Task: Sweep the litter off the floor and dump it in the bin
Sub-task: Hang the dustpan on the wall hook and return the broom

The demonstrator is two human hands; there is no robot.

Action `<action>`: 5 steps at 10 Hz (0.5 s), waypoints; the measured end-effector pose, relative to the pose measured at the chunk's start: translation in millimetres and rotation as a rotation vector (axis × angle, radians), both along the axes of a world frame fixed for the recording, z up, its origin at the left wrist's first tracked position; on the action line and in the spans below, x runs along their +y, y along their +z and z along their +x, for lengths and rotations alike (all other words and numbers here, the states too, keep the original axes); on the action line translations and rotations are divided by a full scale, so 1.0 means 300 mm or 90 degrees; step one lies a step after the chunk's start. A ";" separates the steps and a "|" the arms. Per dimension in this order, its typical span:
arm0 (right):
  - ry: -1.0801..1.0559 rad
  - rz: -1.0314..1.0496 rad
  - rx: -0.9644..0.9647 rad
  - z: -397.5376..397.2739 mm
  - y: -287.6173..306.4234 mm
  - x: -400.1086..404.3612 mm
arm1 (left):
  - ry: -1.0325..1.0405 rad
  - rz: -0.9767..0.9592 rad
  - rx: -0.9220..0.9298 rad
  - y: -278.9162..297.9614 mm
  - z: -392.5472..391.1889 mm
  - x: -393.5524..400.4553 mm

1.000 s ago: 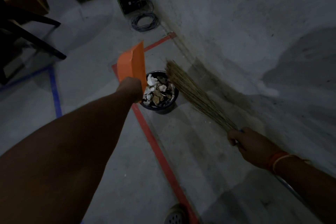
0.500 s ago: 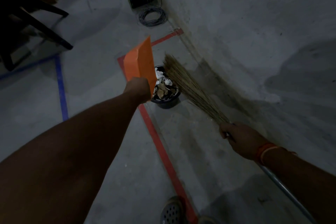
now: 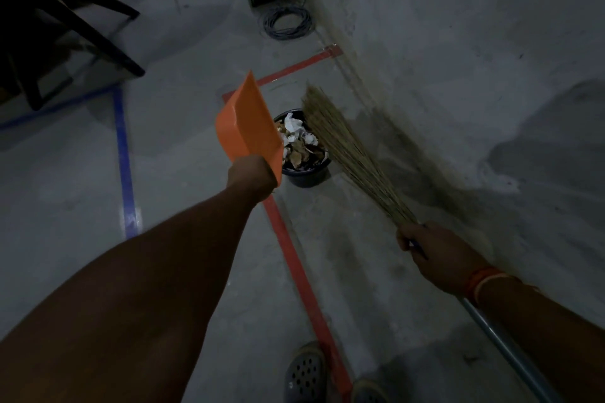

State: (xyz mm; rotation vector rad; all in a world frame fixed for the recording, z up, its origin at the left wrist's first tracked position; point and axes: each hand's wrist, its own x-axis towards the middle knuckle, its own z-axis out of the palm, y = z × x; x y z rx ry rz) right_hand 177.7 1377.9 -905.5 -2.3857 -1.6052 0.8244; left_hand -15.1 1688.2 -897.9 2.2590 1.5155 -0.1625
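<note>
Both hands are busy. Left hand [image 3: 251, 173], at the end of a long arm stretched straight out toward twelve o'clock, is clenched round the handle end of an orange dustpan [image 3: 247, 127]; the pan is tipped up on edge, its mouth pointing away toward eleven o'clock and its right edge hanging just over the near-left rim of the bin [image 3: 306, 175]. Right hand [image 3: 429, 253], out at about three o'clock of the left one and lower in view, is wrapped round the neck of a broom [image 3: 347, 150] where the straw bundle meets the metal handle [image 3: 504, 347]; an orange band sits on that wrist. The handle runs back under the forearm toward five o'clock, while the straw fans out toward eleven o'clock, its tips reaching past the far-right side of the bin.

That bin is a small dark bucket standing on the concrete floor [image 3: 183, 173], heaped with litter [image 3: 299, 141]: crumpled white paper and brownish scraps. It stands inside a corner marked by red tape [image 3: 294, 258], near the wall [image 3: 458, 42] on its three-o'clock side. Blue tape [image 3: 126, 173] runs along the floor at nine o'clock. A coil of cable [image 3: 288, 23] lies at twelve o'clock beyond the bin. Two dark perforated clogs [image 3: 306, 373] show at six o'clock.
</note>
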 end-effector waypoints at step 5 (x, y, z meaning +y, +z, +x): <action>-0.026 0.036 0.129 -0.039 0.078 0.002 | 0.263 -0.180 -0.467 0.054 -0.060 -0.227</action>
